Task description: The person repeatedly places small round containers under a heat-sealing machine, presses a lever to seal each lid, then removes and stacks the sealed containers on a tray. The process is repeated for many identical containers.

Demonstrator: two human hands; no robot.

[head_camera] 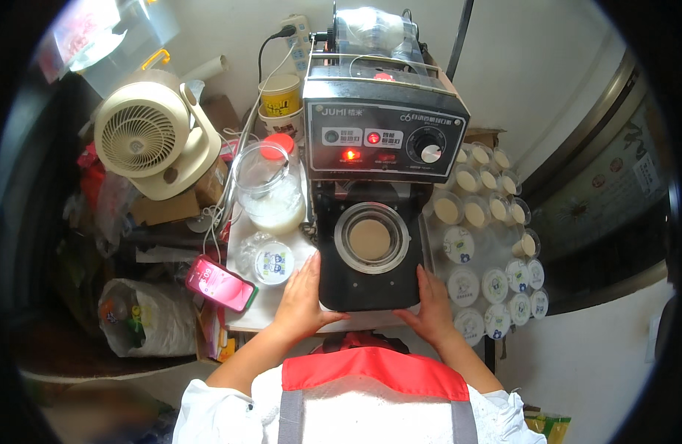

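Before me stands a cup sealing machine marked JUMI, with red lights lit on its front panel. Its black sliding tray sticks out towards me. A clear plastic cup of pale beige contents sits uncovered in the tray's round holder. My left hand grips the tray's left front corner, thumb along the front edge. My right hand holds the opposite corner the same way. Near my left fingers lies a sealed cup with a printed film lid.
Right of the machine stand several uncovered filled cups and several sealed cups. To the left are a clear jar, a red-lidded container, a smartphone on a cable and a beige fan. A power strip hangs behind.
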